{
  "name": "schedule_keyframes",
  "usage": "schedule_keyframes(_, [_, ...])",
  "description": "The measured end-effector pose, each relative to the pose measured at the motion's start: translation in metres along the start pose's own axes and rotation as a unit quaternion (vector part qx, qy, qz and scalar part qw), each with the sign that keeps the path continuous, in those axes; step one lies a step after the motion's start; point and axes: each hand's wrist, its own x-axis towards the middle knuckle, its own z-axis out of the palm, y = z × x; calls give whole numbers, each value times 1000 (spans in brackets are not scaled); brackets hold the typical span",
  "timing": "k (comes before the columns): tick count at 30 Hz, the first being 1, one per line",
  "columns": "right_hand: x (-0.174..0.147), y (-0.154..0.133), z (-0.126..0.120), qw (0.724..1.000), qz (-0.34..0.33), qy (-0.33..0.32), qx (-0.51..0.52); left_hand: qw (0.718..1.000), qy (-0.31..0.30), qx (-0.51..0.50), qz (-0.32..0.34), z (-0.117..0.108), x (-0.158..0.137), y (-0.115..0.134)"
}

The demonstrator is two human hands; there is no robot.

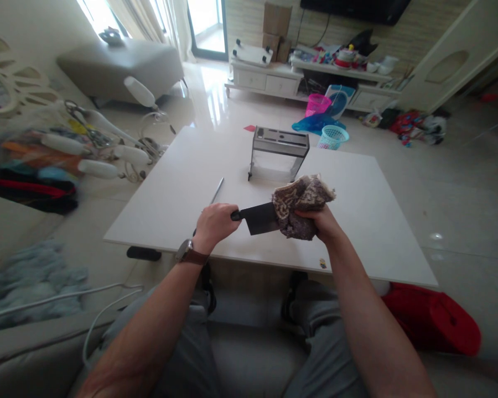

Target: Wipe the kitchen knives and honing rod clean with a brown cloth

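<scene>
A cleaver point(259, 219) with a dark, broad blade points to the right above the white table. My left hand point(216, 225) is closed around its black handle. In my right hand point(321, 221) is a bunched brown-and-cream cloth point(302, 202), which covers the far end of the blade. Behind them stands a knife block point(280, 138) with a slotted metallic top and a clear front. A thin metal rod point(218, 189), perhaps a sharpening steel, lies left of the block; its near end is hidden behind my left hand.
The white tabletop point(369, 221) has a small sticker point(322, 263) near its front edge. Beyond it on the floor are a light-blue basket point(334, 134) and a pink basket point(317, 104). A lamp with white shades point(102, 168) stands at the left, a red stool-like object point(435, 318) at the right.
</scene>
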Motion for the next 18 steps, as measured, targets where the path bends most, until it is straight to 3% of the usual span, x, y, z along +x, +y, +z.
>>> schedule_keyframes(18, [2, 3, 7, 1000, 2, 17, 14, 1000, -14, 15, -15, -1, -2, 0])
